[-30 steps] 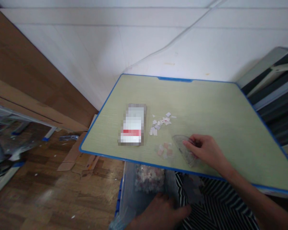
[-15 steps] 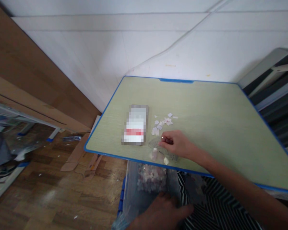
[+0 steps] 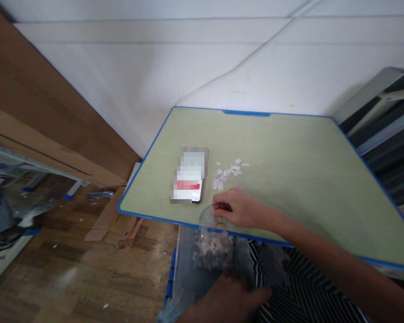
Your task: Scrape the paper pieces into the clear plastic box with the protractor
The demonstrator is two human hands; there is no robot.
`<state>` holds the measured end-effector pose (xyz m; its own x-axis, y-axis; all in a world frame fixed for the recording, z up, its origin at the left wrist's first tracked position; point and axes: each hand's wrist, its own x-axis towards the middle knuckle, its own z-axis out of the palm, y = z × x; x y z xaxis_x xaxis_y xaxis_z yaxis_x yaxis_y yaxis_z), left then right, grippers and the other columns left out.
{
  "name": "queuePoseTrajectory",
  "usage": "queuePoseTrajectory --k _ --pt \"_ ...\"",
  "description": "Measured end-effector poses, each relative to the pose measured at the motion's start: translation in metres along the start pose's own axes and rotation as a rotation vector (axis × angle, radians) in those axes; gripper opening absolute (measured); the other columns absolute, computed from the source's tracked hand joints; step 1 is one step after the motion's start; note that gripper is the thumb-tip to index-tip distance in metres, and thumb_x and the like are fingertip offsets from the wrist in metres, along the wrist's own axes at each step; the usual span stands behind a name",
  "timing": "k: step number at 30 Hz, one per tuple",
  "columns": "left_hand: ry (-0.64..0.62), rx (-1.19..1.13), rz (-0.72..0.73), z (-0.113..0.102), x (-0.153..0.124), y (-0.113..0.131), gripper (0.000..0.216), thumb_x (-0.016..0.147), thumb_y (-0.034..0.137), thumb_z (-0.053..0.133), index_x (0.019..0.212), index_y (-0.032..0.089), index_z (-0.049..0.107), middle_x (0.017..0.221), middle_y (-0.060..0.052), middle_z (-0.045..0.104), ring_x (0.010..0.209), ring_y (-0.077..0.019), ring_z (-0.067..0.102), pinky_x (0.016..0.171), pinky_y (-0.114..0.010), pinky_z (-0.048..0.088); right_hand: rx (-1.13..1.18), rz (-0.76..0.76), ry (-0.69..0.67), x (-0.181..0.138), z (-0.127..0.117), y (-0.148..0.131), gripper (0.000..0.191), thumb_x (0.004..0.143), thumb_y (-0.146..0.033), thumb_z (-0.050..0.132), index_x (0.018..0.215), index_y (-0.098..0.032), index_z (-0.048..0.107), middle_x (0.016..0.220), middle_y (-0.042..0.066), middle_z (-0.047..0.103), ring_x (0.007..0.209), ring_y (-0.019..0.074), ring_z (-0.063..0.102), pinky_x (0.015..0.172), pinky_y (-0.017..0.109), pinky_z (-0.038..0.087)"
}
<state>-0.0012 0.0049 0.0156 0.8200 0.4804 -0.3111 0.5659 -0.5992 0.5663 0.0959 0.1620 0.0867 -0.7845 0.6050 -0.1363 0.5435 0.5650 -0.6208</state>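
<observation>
My right hand (image 3: 239, 209) is closed on a clear plastic protractor (image 3: 207, 216) and rests at the near edge of the green table (image 3: 289, 170). The protractor's curved end reaches the blue rim above a clear plastic bag (image 3: 202, 264) that holds a heap of small paper scraps (image 3: 212, 249). My left hand (image 3: 227, 299) lies below the table on that bag, fingers together; whether it grips the bag is hidden. Several white paper scraps (image 3: 227, 172) lie on the table beyond my right hand, next to a blurred white and red card (image 3: 188, 175).
A white wall stands behind the table. Brown boards (image 3: 37, 112) lean at the left, with cardboard pieces (image 3: 112, 222) on the wooden floor. A grey and dark frame (image 3: 384, 112) stands at the right. Striped black and white cloth (image 3: 306, 291) lies under the table's near edge.
My right hand slid the protractor leftward along the table to its near edge. The small scraps that lay in front of it are gone from the table there. My left hand stayed put.
</observation>
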Motion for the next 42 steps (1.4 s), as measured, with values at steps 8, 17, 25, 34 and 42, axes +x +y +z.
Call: queuePoseTrajectory --k 8,17,25,34,42 --pt "0.007 -0.016 -0.005 -0.005 -0.001 0.001 0.048 0.088 0.021 0.062 0.133 0.023 0.045 0.099 -0.009 0.065 0.089 -0.0272 0.063 0.076 -0.037 0.05 -0.013 -0.028 -0.051 -0.013 -0.003 -0.013 0.017 0.084 -0.02 0.058 0.068 -0.016 0.063 0.063 0.001 0.062 0.06 0.0103 0.05 0.057 0.023 0.031" --pt "0.07 -0.025 -0.001 0.001 -0.003 0.001 0.05 0.086 0.021 0.064 0.132 0.026 0.045 0.094 -0.006 0.064 0.083 -0.0262 0.063 0.072 -0.034 0.051 -0.071 0.168 0.065 -0.018 -0.018 0.012 0.016 0.08 -0.017 0.059 0.064 -0.016 0.058 0.055 -0.002 0.054 0.052 0.0085 0.044 0.052 0.023 0.026" --pt "0.006 -0.065 -0.018 -0.013 -0.004 0.004 0.052 0.086 0.019 0.064 0.134 0.024 0.046 0.1 -0.009 0.064 0.089 -0.0277 0.063 0.076 -0.036 0.051 0.02 0.146 0.033 -0.026 0.001 0.007 0.016 0.079 -0.02 0.06 0.064 -0.017 0.057 0.055 -0.003 0.052 0.053 0.0087 0.046 0.053 0.022 0.029" --pt "-0.002 -0.12 -0.031 -0.019 -0.008 0.006 0.054 0.088 0.015 0.059 0.139 0.024 0.042 0.11 -0.011 0.062 0.097 -0.0279 0.061 0.079 -0.037 0.05 0.056 0.075 -0.019 -0.034 0.006 -0.005 0.016 0.081 -0.019 0.058 0.065 -0.016 0.059 0.055 -0.003 0.054 0.052 0.008 0.044 0.053 0.021 0.029" --pt "-0.016 -0.107 -0.056 -0.025 -0.01 0.01 0.053 0.087 0.013 0.058 0.137 0.025 0.044 0.103 -0.01 0.063 0.092 -0.0271 0.062 0.075 -0.035 0.05 0.05 0.039 0.064 -0.039 -0.015 -0.002 0.021 0.088 -0.024 0.052 0.068 -0.017 0.055 0.061 -0.001 0.057 0.057 0.0097 0.049 0.055 0.022 0.034"
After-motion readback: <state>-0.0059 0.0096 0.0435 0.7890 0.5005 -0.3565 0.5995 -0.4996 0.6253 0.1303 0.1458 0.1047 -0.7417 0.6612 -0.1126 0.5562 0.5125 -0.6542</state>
